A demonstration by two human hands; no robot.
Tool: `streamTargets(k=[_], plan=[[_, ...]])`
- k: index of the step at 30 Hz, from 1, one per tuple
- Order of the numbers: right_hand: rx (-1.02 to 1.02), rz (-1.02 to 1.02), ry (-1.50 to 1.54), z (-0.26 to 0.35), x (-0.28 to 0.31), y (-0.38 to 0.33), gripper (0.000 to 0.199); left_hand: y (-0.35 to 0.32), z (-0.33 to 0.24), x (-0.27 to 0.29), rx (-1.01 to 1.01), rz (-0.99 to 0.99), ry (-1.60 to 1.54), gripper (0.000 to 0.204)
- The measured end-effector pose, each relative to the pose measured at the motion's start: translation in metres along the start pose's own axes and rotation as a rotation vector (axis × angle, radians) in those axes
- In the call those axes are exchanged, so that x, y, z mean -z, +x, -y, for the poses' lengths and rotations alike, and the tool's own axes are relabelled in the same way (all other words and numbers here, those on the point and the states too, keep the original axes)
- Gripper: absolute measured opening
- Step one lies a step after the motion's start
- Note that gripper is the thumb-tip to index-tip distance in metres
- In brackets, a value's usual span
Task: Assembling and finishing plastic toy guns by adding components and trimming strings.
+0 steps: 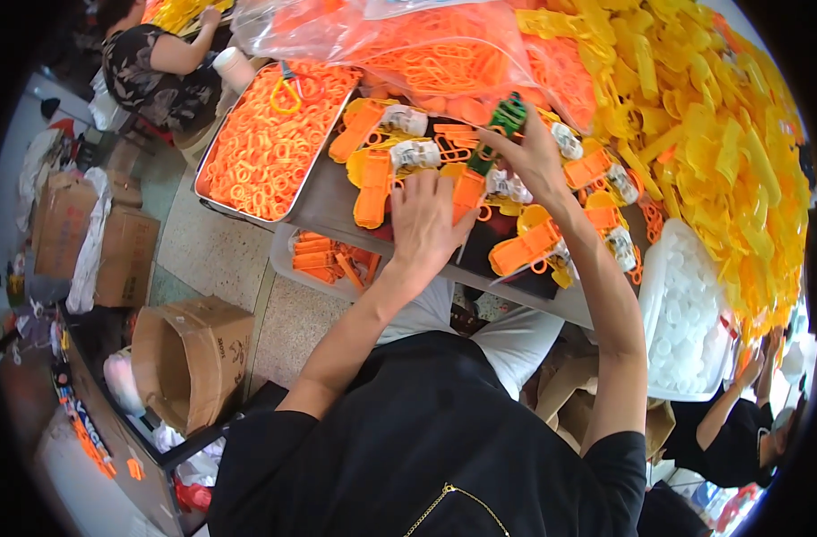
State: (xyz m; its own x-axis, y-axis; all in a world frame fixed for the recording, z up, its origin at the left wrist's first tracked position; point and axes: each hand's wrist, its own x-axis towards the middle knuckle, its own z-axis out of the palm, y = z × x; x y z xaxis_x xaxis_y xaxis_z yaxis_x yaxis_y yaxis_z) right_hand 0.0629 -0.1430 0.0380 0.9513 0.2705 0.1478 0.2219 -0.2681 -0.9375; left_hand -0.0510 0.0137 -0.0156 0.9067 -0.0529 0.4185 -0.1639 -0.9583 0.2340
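I have the right hand [535, 154] closed around a long, narrow green object [507, 116], its lower end at a flat orange plastic piece [468, 191] above the grey worktop [326, 195]. My left hand [423, 225] bends its fingers beside that piece; I cannot tell whether it grips. A rectangular metal tray [326, 145] heaped with small orange plastic rings [269, 143] sits to the left.

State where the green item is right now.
In the head view, the green item is in the upper part, just right of centre, held in the right hand, above and right of the left hand.
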Motion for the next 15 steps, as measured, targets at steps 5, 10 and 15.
streamTargets(k=[5,10,15], plan=[[0.001,-0.010,0.186,0.044,-0.018,0.003,0.036,-0.024,0.067,0.032,0.361,-0.217,0.098,0.065],[0.054,0.072,0.251,0.042,-0.084,0.030,0.040,-0.035,0.105,0.036,0.281,0.010,0.029,0.056],[0.032,0.106,0.152,0.029,-0.122,0.042,0.039,-0.025,0.106,0.037,0.224,-0.130,-0.108,0.059]])
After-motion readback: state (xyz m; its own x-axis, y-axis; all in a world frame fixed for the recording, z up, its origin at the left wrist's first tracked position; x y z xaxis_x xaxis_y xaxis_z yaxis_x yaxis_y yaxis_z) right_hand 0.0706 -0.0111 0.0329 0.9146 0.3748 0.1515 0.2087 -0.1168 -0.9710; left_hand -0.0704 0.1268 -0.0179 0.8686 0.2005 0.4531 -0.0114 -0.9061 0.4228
